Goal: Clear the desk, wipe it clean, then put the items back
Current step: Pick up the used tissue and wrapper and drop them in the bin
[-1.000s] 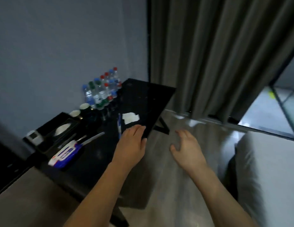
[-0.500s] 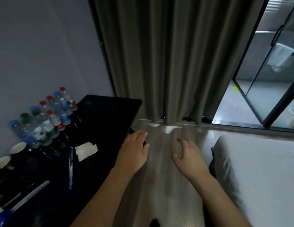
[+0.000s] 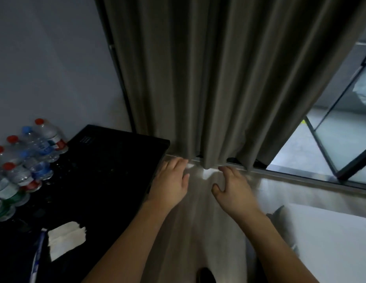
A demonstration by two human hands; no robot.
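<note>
Desk [image 3: 108,180], one, black and glossy, is being seen at lower left. One folded white tissue [image 3: 64,238] is lying nearest on it, just beside one thin blue-and-white packet [image 3: 37,260]. Bottles [image 3: 25,160], at least nine counted, with red, blue and green caps or labels, are standing clustered farther back along the wall; the exact number is being hidden by the frame edge. Two hands are being held out, palms down. The left hand [image 3: 170,180] is being kept over the desk's right edge, fingers straight and close together, nothing gripped; contact cannot be told. The right hand [image 3: 231,188] is hovering over the floor, fingers slightly curled and spread, holding nothing. One grey curtain [image 3: 208,78] is hanging beyond.
</note>
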